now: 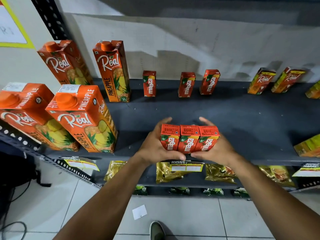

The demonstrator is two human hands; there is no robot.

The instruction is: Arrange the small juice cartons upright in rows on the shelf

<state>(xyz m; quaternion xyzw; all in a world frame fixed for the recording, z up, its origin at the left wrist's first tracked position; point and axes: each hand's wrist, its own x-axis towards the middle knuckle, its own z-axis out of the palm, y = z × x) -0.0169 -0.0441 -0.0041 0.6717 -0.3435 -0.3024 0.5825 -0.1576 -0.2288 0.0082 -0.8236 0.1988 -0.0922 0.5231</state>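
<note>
**Three cartons pressed together at the shelf's front**

The dark shelf (242, 115) runs across my view, its back edge against the wall. At its left stand four tall pineapple cartons (83, 118), two in front and two behind, all upright. Far right along the back, two yellow-orange cartons (261, 80) lean a little, with more cut off by the frame's edge.

My left hand (154, 146) and right hand (218, 149) meet near the front edge. Between them I hold three small cartons (189, 139) side by side, touching, upright, labels toward me. My fingers (164, 121) curl round the outer sides and behind the group, thumbs nearly touching below.

At the back stand three more small cartons: one alone (149, 83), then a pair (187, 84) close together, its right one tilted.
</note>
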